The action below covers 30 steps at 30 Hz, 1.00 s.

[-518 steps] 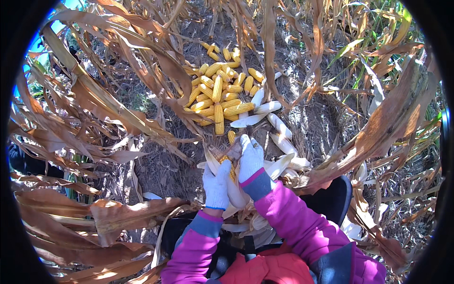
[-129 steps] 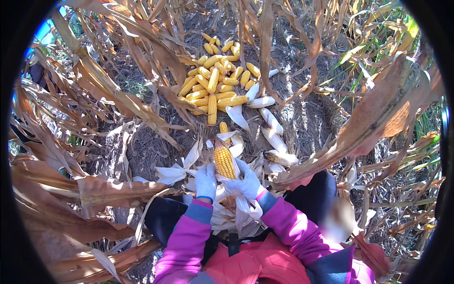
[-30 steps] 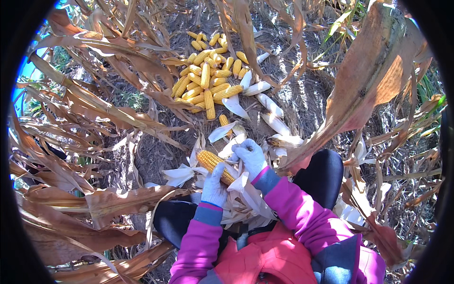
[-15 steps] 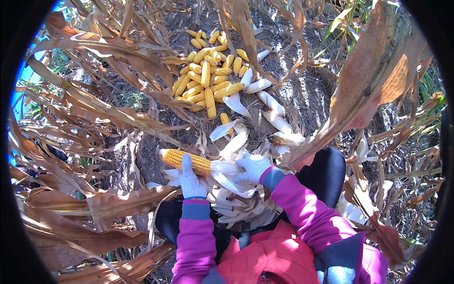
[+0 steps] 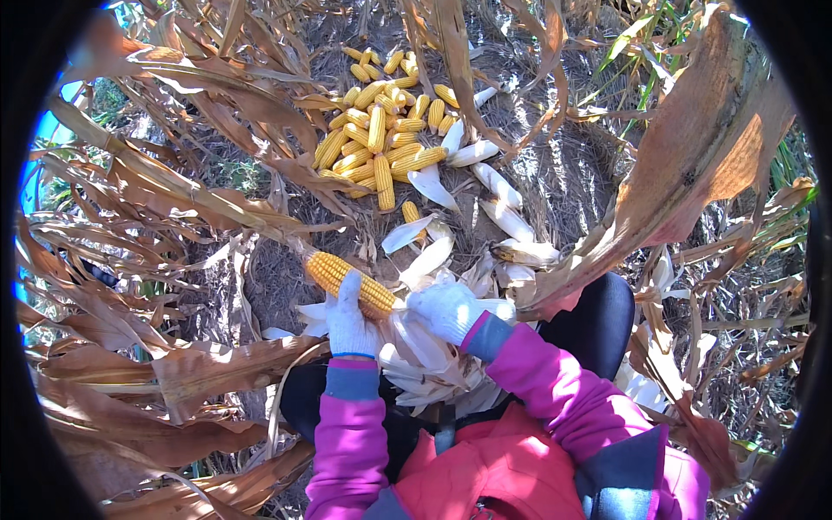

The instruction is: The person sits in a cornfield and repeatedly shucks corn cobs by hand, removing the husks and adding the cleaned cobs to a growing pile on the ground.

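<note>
A yellow ear of corn (image 5: 334, 270), its kernels bare, lies tilted across my left hand (image 5: 348, 322). That hand wears a white knit glove and is closed round the ear, thumb on top. At the ear's base is my right hand (image 5: 446, 309), gloved too, with its fingers closed at the pale husk (image 5: 420, 342). The fingertips are partly hidden, and husk leaves hang below and stick out to the right of that hand. Loose dry husks (image 5: 433, 390) are heaped between my knees, under both hands.
Beyond my hands a pile of husked yellow corn (image 5: 377, 130) lies on the ground. Several ears in pale husks (image 5: 507, 221) lie right of it. Dry corn stalks and leaves (image 5: 173, 195) lean in from the left, and a broad brown leaf (image 5: 659, 173) arches on the right.
My right hand has moved left along the husk to the ear's base. The ear has tilted, its tip shifting slightly right, with my left hand still holding it.
</note>
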Available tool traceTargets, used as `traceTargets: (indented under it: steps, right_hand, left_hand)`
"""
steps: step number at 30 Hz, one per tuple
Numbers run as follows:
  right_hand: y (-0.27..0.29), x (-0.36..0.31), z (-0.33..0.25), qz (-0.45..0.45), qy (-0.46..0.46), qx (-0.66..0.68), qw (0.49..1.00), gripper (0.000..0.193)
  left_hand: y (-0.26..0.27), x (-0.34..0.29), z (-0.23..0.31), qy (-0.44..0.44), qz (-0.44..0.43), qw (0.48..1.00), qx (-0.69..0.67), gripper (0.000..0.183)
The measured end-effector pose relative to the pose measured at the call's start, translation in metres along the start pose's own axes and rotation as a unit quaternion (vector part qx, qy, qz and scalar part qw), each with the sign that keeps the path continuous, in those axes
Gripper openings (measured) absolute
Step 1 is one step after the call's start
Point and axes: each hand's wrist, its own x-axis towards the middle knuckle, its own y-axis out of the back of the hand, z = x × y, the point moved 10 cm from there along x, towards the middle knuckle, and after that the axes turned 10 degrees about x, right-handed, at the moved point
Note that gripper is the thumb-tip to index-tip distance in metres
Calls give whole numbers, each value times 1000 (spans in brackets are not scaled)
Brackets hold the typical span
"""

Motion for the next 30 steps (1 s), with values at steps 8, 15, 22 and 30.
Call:
traceTargets:
  steps: [8, 15, 22, 30]
  right_hand:
    - [37, -28, -31, 54, 74, 89, 992, 15]
    - [60, -54, -32, 61, 83, 71, 992, 18]
    - [78, -19, -5, 91, -17, 238, 967, 95]
    - [-8, -3, -5, 16, -65, 604, 794, 86]
  left_hand:
    - [44, 15, -56, 154, 55, 978, -133, 47]
    - [96, 48, -14, 28, 125, 986, -106, 50]
    - [-3, -7, 14, -49, -14, 996, 80, 59]
    - [-37, -26, -4, 10, -101, 995, 6, 56]
